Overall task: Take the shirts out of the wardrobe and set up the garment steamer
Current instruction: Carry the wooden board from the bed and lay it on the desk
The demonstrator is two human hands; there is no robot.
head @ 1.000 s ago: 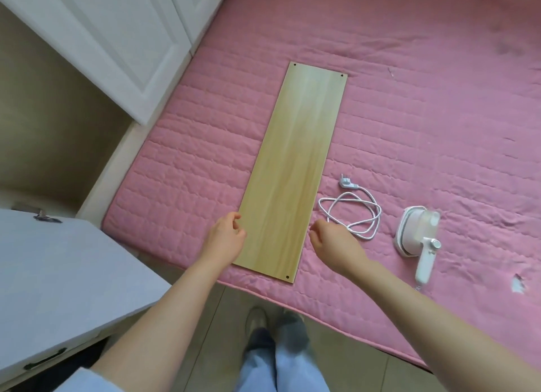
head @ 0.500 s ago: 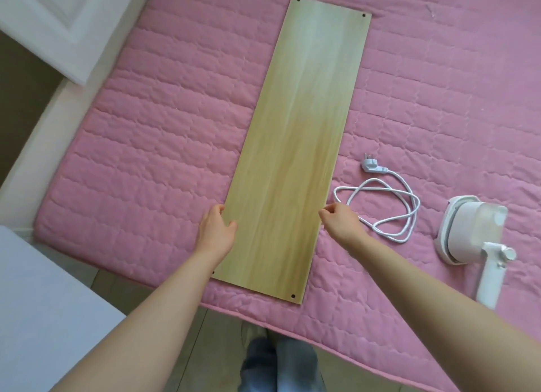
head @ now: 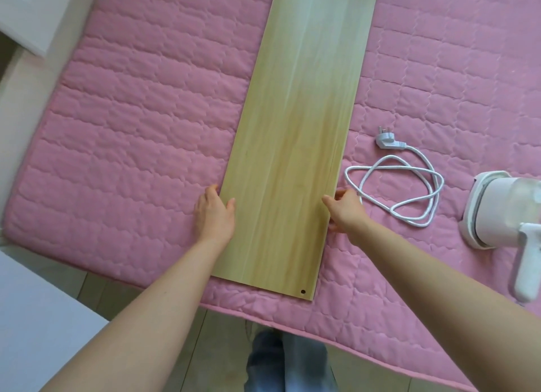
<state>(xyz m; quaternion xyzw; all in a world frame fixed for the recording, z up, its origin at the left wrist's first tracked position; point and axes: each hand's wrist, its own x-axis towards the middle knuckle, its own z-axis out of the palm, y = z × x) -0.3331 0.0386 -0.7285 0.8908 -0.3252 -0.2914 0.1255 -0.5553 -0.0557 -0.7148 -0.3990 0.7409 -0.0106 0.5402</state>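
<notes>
A pink quilted mattress [head: 146,122] fills most of the view. A long pale wooden board [head: 295,134] is laid flat on it, running away from the near edge. At the far right, a white garment steamer [head: 497,213] is seen lying on the quilt, partly cut off by the frame. Between board and steamer, a looped white power cord [head: 409,186] with its plug is spread. The board's left edge is gripped by the left hand [head: 215,216], the right edge by the right hand [head: 344,210], whose fingertips seem tucked beneath.
</notes>
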